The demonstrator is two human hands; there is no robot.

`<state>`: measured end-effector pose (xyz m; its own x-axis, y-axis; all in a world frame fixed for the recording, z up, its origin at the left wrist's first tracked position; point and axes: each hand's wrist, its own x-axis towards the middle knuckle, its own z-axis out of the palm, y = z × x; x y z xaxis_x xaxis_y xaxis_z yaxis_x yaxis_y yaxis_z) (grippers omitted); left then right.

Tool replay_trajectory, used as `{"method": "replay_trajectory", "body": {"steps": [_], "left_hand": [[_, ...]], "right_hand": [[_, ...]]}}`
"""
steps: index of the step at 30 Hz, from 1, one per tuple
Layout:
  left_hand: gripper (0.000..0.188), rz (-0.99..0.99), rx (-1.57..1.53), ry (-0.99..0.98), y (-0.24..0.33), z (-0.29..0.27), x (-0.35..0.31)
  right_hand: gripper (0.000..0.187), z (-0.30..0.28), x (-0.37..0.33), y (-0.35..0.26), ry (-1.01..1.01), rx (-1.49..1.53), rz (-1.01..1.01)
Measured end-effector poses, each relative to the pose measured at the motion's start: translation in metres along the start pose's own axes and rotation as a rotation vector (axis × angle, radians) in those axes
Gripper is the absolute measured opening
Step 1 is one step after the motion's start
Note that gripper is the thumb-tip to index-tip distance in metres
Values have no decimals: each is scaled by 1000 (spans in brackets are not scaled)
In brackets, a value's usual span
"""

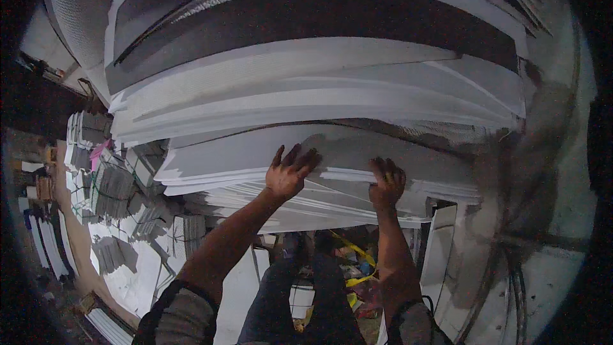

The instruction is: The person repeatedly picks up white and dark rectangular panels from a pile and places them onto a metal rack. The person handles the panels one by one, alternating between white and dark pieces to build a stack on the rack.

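In front of me lies a stack of pale, slightly bowed sheets (236, 153), its near edges fanned in thin white layers. My left hand (288, 176) rests on the near edge of the upper sheets, fingers spread and stretched forward. To the right, my right hand (387, 182) touches the same edge, its fingers extended over the top and a little apart. Neither hand is wrapped round a sheet. Below my hands, more loose white sheets (332, 204) stick out at uneven angles.
Larger light and dark sheets (306, 16) are piled behind, some textured. Tied bundles of cut pieces (115, 188) stand on the left. A wall (543, 172) rises on the right. Yellow strap (357, 252) and coloured scraps lie by my legs.
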<state>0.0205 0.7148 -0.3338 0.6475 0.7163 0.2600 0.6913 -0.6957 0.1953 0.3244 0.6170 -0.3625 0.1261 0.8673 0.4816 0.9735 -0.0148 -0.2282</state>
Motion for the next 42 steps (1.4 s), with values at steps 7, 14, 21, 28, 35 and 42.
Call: {"method": "replay_trajectory", "body": {"steps": [7,14,21,28,35,42], "left_hand": [[71,55,4,-108,14,-76,27],[65,120,136,108,-16,-12,0],[62,35,180,-80,-66,81,-56],[62,-12,254,0,-60,63,-37],[62,-42,83,-17,-74,81,-19],[57,-36,44,-97,-75,63,-9]], "right_hand": [[59,-48,23,-8,69,-93,-42],[59,-4,5,0,40,-171,-186],[54,53,-46,7,-320,-50,-121],[52,37,-53,84,-215,118,83],[56,51,-26,102,-78,-99,-178],[65,31,-24,81,-266,-129,-94]]}}
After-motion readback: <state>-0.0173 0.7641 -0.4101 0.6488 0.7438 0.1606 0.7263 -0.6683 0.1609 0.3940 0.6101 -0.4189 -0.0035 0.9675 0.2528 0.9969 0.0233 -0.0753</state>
